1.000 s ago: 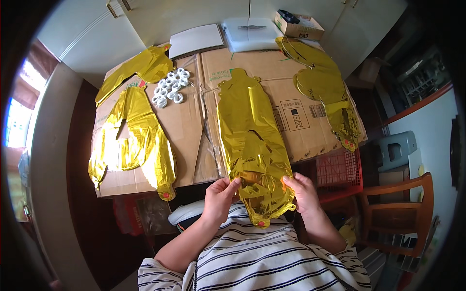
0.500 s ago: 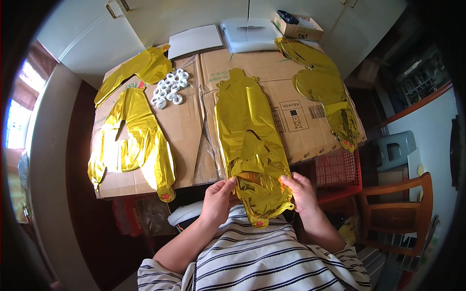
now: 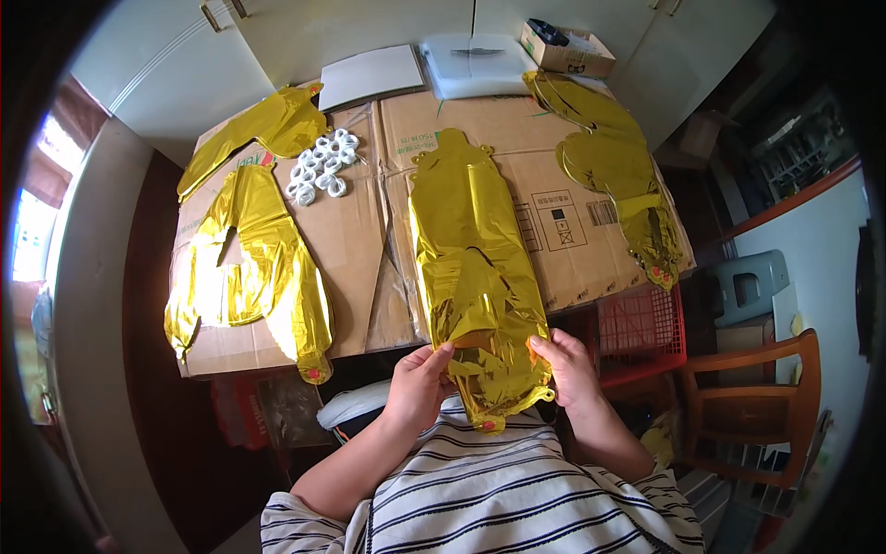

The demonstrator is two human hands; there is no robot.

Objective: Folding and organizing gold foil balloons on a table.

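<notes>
A flat gold foil balloon (image 3: 466, 222) lies lengthwise across the middle of the cardboard, its near end hanging over the edge toward my striped shirt. My left hand (image 3: 420, 380) pinches its left side between thumb and fingers. On the opposite side my right hand (image 3: 570, 369) grips the foil the same way, thumb on top. The near tip bears a small red mark and folds over, crinkled. To the left lies another gold foil balloon (image 3: 295, 286), shiny in the light, with a further gold balloon (image 3: 277, 125) behind it.
Cardboard (image 3: 360, 268) covers the tabletop. White ribbon rolls (image 3: 323, 164) are clustered left of centre. More gold balloons (image 3: 604, 152) lie at the right. Along the back are a white board (image 3: 371, 80), a clear plastic case (image 3: 475, 69) and a small box (image 3: 577, 54). A red basket (image 3: 641, 332) and wooden chair (image 3: 752, 406) stand at right.
My left hand has shifted slightly right, bringing the two hands a little closer together. The foil between them is creased differently, and the hanging end has moved slightly left.
</notes>
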